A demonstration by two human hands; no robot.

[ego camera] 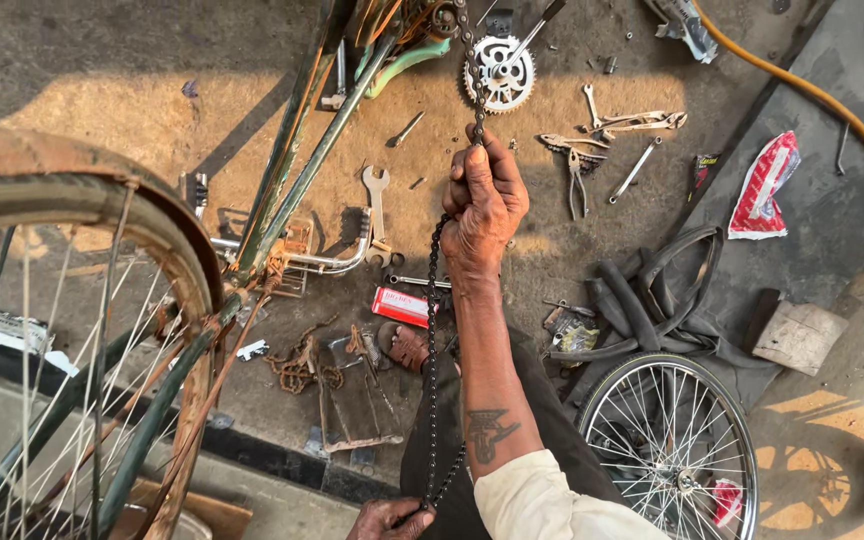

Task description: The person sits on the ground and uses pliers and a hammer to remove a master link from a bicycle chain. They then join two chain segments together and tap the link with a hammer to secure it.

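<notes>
Right hand (487,195) is fisted tight around the bicycle chain (432,340), up near the chainring (499,72) at the inverted frame (297,170). Left hand (389,518) pinches the chain's lower end at the bottom edge of the view, fingers closed on it. The chain hangs between the two hands in a long double run, slightly slack. Risks as I see it: a greasy chain could slip through the upper grip; slack could swing into the front wheel spokes (62,380); loose spanners (376,200) and pliers (577,175) lie underfoot, near the sandalled foot (407,345).
</notes>
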